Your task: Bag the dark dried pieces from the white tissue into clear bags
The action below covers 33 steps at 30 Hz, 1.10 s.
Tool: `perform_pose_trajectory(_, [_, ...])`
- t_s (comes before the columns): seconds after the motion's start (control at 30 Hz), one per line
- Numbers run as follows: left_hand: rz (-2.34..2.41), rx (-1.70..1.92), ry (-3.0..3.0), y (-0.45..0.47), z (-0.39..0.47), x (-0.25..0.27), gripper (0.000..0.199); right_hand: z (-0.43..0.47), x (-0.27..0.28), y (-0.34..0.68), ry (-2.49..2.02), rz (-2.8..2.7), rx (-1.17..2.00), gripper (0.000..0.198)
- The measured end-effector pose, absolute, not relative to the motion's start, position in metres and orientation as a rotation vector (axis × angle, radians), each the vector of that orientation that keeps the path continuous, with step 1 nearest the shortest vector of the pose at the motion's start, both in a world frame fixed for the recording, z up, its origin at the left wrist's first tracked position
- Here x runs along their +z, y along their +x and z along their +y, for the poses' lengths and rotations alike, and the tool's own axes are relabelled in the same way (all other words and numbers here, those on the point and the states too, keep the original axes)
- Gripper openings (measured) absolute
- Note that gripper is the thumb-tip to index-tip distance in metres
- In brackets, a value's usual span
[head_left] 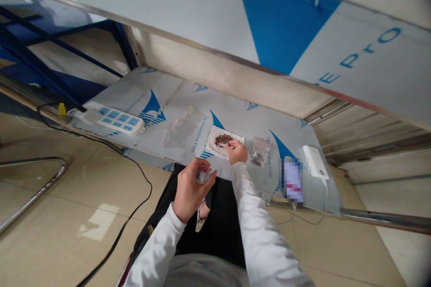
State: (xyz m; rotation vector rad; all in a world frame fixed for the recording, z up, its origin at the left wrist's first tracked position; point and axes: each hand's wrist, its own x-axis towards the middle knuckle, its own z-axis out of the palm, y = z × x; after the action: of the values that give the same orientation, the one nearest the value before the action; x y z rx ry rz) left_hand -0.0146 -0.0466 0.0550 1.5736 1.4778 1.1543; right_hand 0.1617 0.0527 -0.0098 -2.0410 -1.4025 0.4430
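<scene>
My left hand point(193, 186) is curled round a small clear plastic cup point(202, 176), held just off the front edge of the shelf. A folded white paper tissue point(213, 147) lies on the shelf and bears a heap of tiny brown, shiny pieces point(222, 139), too small to name. With fingertips pinched together, my right hand point(237, 151) reaches the right side of that heap; what is between the fingers, if anything, is hidden. Right of this hand lies a small clear zip bag point(260, 151) with dark bits at its bottom.
Left on the film-covered shelf point(178, 85) lie a flat clear plastic bag point(180, 128) and a white power strip point(114, 119). A phone point(292, 180) and a white power bank point(315, 161) with cables lie at the right. An upper shelf point(188, 4) overhangs the back.
</scene>
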Motion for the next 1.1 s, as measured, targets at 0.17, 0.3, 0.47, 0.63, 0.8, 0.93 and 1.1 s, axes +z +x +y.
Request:
perform_pose_trajectory(0.17, [1.426,1.162,1.587,-0.010,-0.048,0.060,0.014,-0.022,0.064,0.133,-1.587,-1.489,0.596,0.017])
perform_pose_trajectory(0.3, [1.349,1.171,1.612,-0.004,-0.053,0.066,0.013,-0.063,0.104,0.112,-1.463,-1.744,0.668,0.009])
perform_pose_trajectory(0.47, [1.330,1.179,1.640,-0.003,-0.061,0.070,0.016,-0.069,0.114,0.119,-1.432,-2.026,0.631,0.029])
perform_pose_trajectory(0.63, [1.308,1.185,1.633,-0.007,-0.066,0.073,0.027,-0.069,0.125,0.135,-1.323,-2.172,0.701,0.014])
perform_pose_trajectory(0.8, [1.082,1.190,1.473,-0.015,-0.072,0.078,0.051,-0.067,0.140,0.150,-1.228,-2.150,0.757,0.010])
perform_pose_trajectory(0.93, [0.934,1.199,1.147,-0.024,-0.077,0.079,0.020,-0.070,0.145,0.162,-1.217,-2.077,0.787,0.009])
perform_pose_trajectory(1.1, [1.019,1.228,1.055,-0.027,-0.081,0.077,0.013,-0.074,0.141,0.167,-1.224,-1.984,0.874,0.006])
